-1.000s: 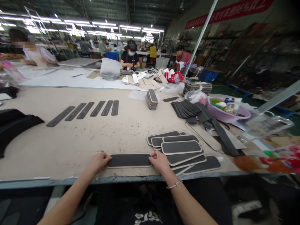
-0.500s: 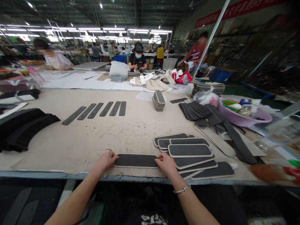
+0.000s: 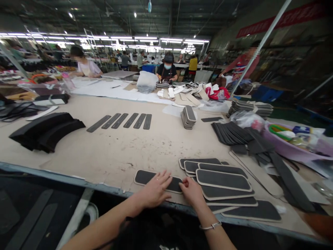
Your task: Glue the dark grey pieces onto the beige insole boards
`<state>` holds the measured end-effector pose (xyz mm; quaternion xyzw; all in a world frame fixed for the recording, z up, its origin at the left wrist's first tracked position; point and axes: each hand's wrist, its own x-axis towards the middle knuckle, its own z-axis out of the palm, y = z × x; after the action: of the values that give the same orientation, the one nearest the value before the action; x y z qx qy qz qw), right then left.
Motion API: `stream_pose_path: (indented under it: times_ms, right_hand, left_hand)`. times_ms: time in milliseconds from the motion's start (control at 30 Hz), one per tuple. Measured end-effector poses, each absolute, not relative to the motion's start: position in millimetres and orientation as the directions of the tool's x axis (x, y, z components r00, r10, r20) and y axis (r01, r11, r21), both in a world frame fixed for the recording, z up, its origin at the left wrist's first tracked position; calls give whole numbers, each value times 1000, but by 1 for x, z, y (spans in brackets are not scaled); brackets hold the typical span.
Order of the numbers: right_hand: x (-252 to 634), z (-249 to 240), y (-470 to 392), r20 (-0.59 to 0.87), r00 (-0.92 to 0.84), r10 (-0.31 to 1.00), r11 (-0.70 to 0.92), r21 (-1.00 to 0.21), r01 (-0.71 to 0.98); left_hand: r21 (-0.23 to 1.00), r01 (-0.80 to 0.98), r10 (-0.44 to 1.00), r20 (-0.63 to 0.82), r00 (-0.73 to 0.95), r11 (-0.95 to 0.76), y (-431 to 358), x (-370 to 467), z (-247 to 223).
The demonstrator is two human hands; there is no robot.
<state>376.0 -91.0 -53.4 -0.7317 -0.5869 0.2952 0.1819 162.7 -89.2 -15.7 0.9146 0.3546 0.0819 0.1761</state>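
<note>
A long dark grey panel with rounded corners and a beige edge (image 3: 144, 177) lies flat at the table's front edge. My left hand (image 3: 156, 187) rests on its middle, palm down with fingers spread. At its right end, my right hand (image 3: 191, 190) pinches the corner between thumb and bent fingers. Just right of that hand lies a loose, fanned pile of similar beige-edged panels (image 3: 224, 180). Farther back on the left, several narrow dark strips (image 3: 131, 120) lie in a slanting row.
A small stack of grey pieces (image 3: 189, 116) stands toward the back. Black curved pieces (image 3: 49, 130) lie at left. Dark strips (image 3: 229, 132) and a lilac basin (image 3: 283, 147) are at right. A co-worker (image 3: 167, 71) sits across the table.
My left hand has let go of the panel's left end and moved right onto its middle, fingers spread. My right hand stays at the right end. The camera view has turned left.
</note>
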Motion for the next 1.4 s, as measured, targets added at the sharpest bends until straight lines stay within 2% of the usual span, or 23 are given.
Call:
stream_pose_path:
  times_ms: [133,300,467,633,700,800,900,1000,1100,1233,1300,1400]
  right_hand:
    - [376,-53,-93,-188,113,976,-207,-618,759]
    - [375,-52,-91,-194,130,972,-223,-615,756]
    - [371,-48,-89,-184,188,965,-263,-644,718]
    - [380,-48,-91,-197,204,959,-281,-756,591]
    - [381,-48,-96,-158,240,958,-271,-773,574]
    - [363,-42,-108,80,194,978,-77,-722,688]
    - [324,-29,-117,221,-138,966,245,-593,767]
    - [293,-19,-121,176,-431,885,458,-501,734]
    - [295,-19,-120,78,-476,876,447,-502,741]
    - [331,-31,-119,-30,-338,941,274,-519,810]
    - [344,-35,-120,-46,-294,955,229,-516,825]
    - [351,-38,-119,15,-294,956,263,-494,829]
  left_hand:
    - [323,629,657,-28,753,-707,-87,187,-35]
    - [174,740,743,-57,666,-650,-78,144,-44]
    - [27,764,764,1,645,-645,-71,91,-47]
    - [-54,735,727,112,677,-676,-59,79,-64]
    - [-69,728,717,134,684,-682,-56,80,-69]
    - [-70,725,709,162,686,-685,-56,79,-73]
    - [-77,720,695,209,688,-689,-56,77,-76]
    - [-111,703,666,245,704,-702,-54,76,-80]
    - [-117,703,669,232,706,-701,-53,77,-77]
    - [-47,734,722,148,676,-678,-57,77,-64]
    - [-7,759,754,113,647,-650,-60,79,-57]
    - [6,803,800,92,593,-596,-59,92,-56]
